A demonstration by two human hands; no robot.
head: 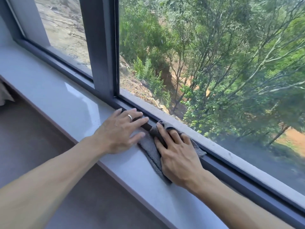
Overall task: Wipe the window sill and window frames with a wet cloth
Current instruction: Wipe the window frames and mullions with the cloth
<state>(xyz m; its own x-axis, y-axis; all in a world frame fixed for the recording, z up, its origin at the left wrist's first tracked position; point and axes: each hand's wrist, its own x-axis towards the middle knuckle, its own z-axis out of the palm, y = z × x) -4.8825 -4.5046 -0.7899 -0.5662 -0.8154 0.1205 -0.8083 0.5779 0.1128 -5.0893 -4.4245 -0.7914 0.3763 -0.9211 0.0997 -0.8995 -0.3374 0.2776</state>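
My left hand (118, 129) blocks the frame (231, 171) channel leftward; the mullion (100, 47) stands beyond; rightward the sill (49, 90) lies open.

My left hand (119, 131) lies flat on the sill (54, 96), fingertips reaching onto the bottom frame rail (247, 180) behind it. Just to its right, my right hand (177, 156) presses on the cloth (152, 152), which lies across the sill and up onto the rail; my fingers (162, 131) push its far end against the rail. The two hands are near each other, not touching. The rail runs along the back of the sill. The upright frame post (102, 47) stands on the rail, behind and left of my left hand, with a pane (62, 27) on its left and a pane (214, 55) on its right. The floor (41, 138) lies below the sill, on my side.
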